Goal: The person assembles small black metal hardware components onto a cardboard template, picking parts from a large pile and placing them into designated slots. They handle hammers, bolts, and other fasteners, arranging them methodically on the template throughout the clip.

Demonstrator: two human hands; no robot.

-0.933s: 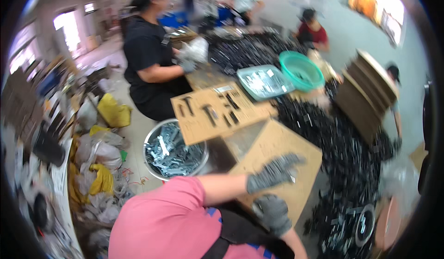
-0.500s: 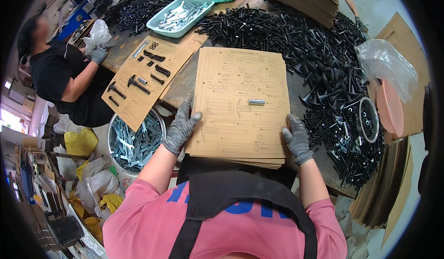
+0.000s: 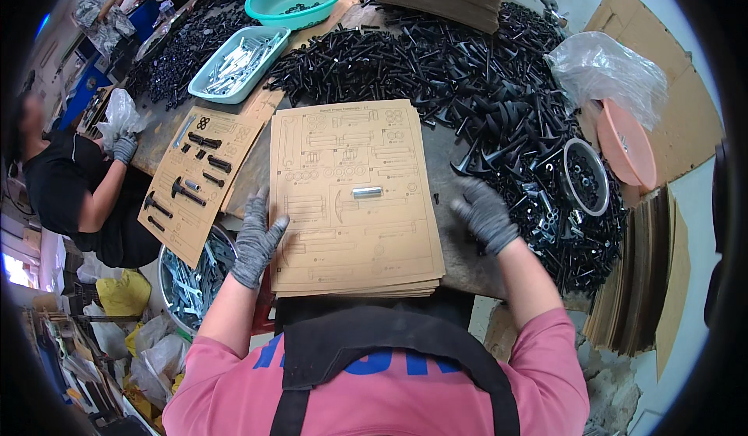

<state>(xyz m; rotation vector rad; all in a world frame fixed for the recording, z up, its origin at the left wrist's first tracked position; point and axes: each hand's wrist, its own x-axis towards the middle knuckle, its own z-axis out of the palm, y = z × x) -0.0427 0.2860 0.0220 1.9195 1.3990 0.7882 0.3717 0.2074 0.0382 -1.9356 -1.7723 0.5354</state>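
A stack of printed brown cardboard sheets (image 3: 354,237) lies before me, its top sheet covered with outlines of hardware. One shiny metal sleeve (image 3: 367,192) lies on that sheet, over the T-shaped outline. My left hand (image 3: 259,241), in a grey glove, is at the stack's left edge, fingers apart and thumb on the sheet's margin. Off the right side my gloved right hand (image 3: 485,216) reaches toward the black parts (image 3: 499,128), fingers apart, with nothing visible in it. Left of the stack, another cardboard sheet (image 3: 175,229) carries black bolts, T-shaped pieces, a wrench and rings.
A light-blue tray (image 3: 196,87) of silver pieces and a green basin (image 3: 257,14) stand behind. To the right are a metal bowl (image 3: 605,202), a pink basin (image 3: 627,151) and a plastic bag (image 3: 612,70). Wrenches (image 3: 191,284) fill a bowl lower left. A co-worker (image 3: 62,183) stands left.
My right hand has left the stack's right edge and moved right and up toward the black parts. The left hand stays at the left edge. The whole view has shifted.
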